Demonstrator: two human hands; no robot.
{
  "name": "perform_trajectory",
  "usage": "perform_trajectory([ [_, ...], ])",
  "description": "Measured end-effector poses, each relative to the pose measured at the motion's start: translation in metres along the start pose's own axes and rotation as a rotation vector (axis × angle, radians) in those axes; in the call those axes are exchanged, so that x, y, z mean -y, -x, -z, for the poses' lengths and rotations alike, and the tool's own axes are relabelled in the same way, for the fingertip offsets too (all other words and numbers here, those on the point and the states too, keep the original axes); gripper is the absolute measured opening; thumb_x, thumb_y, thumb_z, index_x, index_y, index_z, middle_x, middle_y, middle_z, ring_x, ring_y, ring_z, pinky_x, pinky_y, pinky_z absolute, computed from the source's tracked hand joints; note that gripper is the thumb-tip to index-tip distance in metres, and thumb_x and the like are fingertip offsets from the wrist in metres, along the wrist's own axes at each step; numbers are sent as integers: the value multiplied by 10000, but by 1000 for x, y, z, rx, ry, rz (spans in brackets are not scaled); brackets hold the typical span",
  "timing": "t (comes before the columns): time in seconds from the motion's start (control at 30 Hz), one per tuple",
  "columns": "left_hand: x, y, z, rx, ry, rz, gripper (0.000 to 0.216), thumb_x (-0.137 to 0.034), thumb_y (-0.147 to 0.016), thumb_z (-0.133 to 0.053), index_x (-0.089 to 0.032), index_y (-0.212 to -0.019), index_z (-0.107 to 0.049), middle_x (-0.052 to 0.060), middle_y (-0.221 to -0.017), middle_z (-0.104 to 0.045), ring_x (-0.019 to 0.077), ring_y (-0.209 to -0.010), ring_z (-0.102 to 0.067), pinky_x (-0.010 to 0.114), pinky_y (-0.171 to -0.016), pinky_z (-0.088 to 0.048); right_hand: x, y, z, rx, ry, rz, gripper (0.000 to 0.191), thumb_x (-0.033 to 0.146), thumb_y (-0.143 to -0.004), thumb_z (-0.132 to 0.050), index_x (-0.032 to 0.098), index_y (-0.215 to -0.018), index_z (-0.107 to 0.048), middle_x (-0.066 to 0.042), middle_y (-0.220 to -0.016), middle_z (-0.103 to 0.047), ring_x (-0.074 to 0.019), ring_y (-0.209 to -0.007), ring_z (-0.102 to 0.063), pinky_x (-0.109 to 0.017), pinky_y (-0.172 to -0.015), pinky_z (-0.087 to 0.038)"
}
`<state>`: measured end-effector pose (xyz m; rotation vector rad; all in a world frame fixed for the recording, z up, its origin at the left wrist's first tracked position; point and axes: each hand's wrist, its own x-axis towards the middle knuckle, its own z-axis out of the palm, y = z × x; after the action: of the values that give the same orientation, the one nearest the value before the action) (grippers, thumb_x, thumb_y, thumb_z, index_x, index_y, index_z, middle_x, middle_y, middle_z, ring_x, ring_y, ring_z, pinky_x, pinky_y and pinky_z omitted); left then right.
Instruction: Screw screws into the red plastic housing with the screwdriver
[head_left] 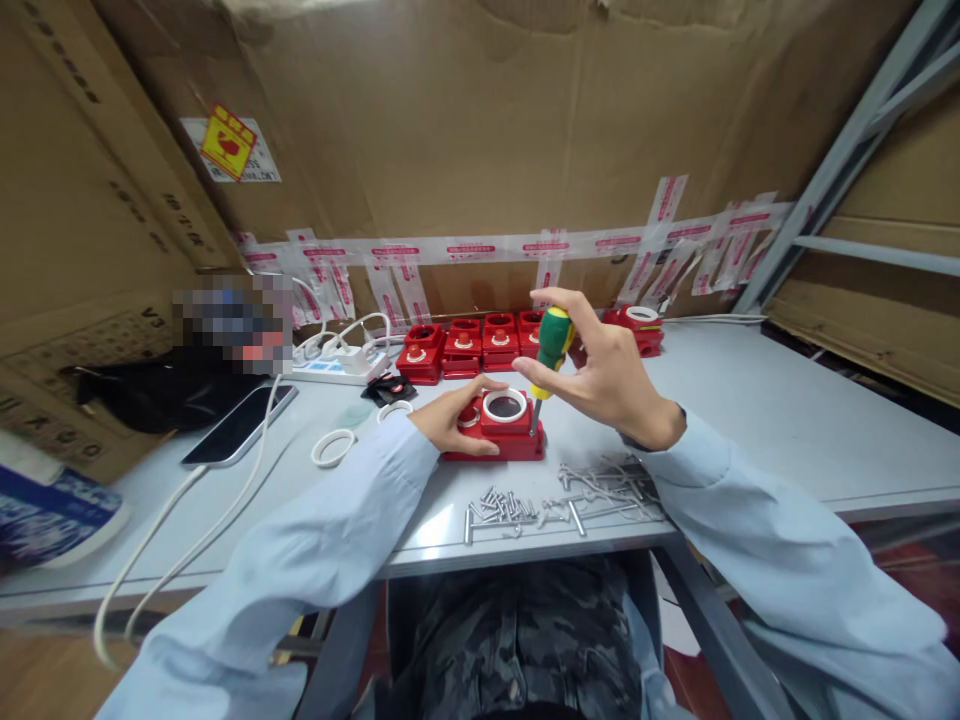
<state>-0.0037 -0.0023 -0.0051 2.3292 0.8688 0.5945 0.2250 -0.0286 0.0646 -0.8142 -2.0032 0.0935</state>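
A red plastic housing [510, 440] with a white ring [504, 405] on top lies on the grey table [750, 400] in front of me. My left hand [454, 418] grips its left side, fingers wrapped around it. My right hand [600, 370] is closed around a green and yellow screwdriver [551, 345], held upright with its tip [534, 425] at the housing's right front corner. A scatter of silver screws [555, 500] lies just before the housing, near the table's front edge.
A row of several red housings [465, 350] stands behind, against the cardboard wall. Two loose white rings [334, 447] lie to the left. A phone [240, 425] on a white cable, a power strip [337, 365] and a black bag [157, 390] sit at far left.
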Motion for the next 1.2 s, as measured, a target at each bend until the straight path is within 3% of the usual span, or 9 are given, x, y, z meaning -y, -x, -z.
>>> perform_trajectory([
  [0.13,3,0,-1,-13,16,3,767,-392,-637,-749,-193,-1273,-370,106,-1228,-574,269,-1120,-554,392,-979,-398,0,-1,5,206,-180,63,522,303,-820,-564,264,-1304,-372,-28,-981,-606,-148,-744,-597,-288,-636,-492],
  [0.33,5,-1,0,30,-8,7,773,-395,-658,-735,-183,-1286,-337,124,-1235,-567,276,-1140,-545,405,-987,-392,1,-1,1,31,20,16,469,389,-750,-669,223,-1156,-502,14,-742,-574,-129,-589,-535,-286,-592,-454],
  [0.5,2,0,0,11,-21,-13,746,-385,-658,-740,-185,-1266,-356,124,-1264,-550,272,-1153,-538,383,-987,-396,2,-1,4,214,-227,63,444,335,-872,-508,258,-1292,-385,-21,-946,-614,-137,-734,-599,-284,-653,-493],
  [0.6,2,0,-1,9,-18,-20,735,-370,-660,-741,-188,-1264,-363,121,-1257,-557,270,-1144,-543,385,-987,-395,1,0,-1,98,-104,25,421,369,-822,-584,227,-1203,-475,6,-803,-596,-112,-593,-540,-261,-569,-462],
  [0.7,2,0,-1,-2,-28,-4,747,-389,-656,-741,-180,-1263,-359,124,-1243,-562,269,-1115,-559,383,-965,-414,1,1,-7,-20,100,11,546,395,-772,-639,215,-1253,-454,24,-696,-568,-133,-585,-522,-288,-594,-455],
  [0.8,2,-1,-1,-1,-25,1,762,-404,-650,-742,-172,-1264,-355,123,-1232,-566,267,-1104,-564,377,-956,-423,1,0,-3,116,-94,49,510,308,-834,-556,220,-1305,-380,-15,-857,-609,-151,-737,-588,-305,-687,-490],
  [0.93,1,-1,0,21,-5,-11,756,-387,-657,-737,-175,-1272,-353,121,-1256,-547,263,-1149,-538,376,-989,-404,2,-4,7,260,-381,43,390,256,-843,-548,205,-1216,-446,-38,-967,-612,-147,-838,-618,-283,-712,-515],
  [1.1,1,0,0,-1,-24,2,739,-379,-647,-744,-185,-1257,-375,111,-1251,-555,271,-1128,-548,385,-976,-407,5,-1,-3,1,-55,-7,397,388,-752,-674,204,-1071,-526,2,-798,-588,-128,-628,-547,-283,-609,-478],
  [1.2,1,0,-1,-10,-9,10,746,-379,-645,-746,-185,-1260,-371,108,-1225,-569,265,-1091,-566,383,-952,-420,4,1,-6,35,-79,-10,485,371,-810,-607,231,-1238,-426,-26,-916,-609,-155,-734,-588,-323,-701,-495],
])
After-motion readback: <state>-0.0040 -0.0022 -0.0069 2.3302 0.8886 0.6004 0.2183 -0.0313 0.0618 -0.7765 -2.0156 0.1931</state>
